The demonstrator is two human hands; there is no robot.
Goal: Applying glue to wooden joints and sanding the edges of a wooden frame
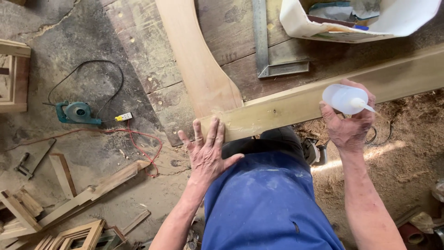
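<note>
My left hand point(206, 150) lies flat with fingers spread on the near end of a long pale wooden beam point(296, 102), where it meets a curved wooden board point(196, 60). My right hand point(349, 122) grips a translucent white glue bottle point(344, 98) with its nozzle pointing right, just over the beam's front edge. Both pieces rest on a dark plank workbench point(152, 55). My blue shirt fills the lower middle.
A metal square point(268, 46) and a cut-open white plastic container point(360, 21) lie on the bench. On the floor are a teal power tool point(77, 112), a red cable point(138, 139), wood offcuts point(83, 199), and sawdust point(407, 139) at right.
</note>
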